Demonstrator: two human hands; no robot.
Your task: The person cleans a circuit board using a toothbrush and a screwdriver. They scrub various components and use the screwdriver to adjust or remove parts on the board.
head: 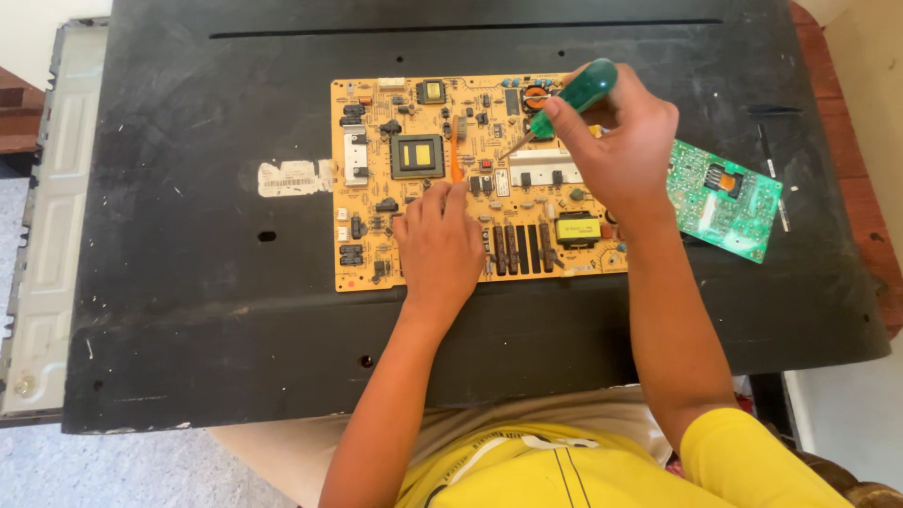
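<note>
1. The right hand (621, 150) clenched a green-handled screwdriver (564, 103), its shaft slanting down-left from the grip onto the yellow board (376, 235).
2. The left hand (437, 245) lay flat, released, pressing the board below-left of the tip.

Your yellow board (451, 188) lies flat on black panel, components up. Your green-handled screwdriver (576, 94) tilts, tip down on board's upper middle.

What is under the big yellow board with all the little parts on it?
The yellow circuit board lies flat on a big black panel, which shows all around it. The left hand rests on the board. The panel right beneath the board is covered, so it cannot be seen.
</note>
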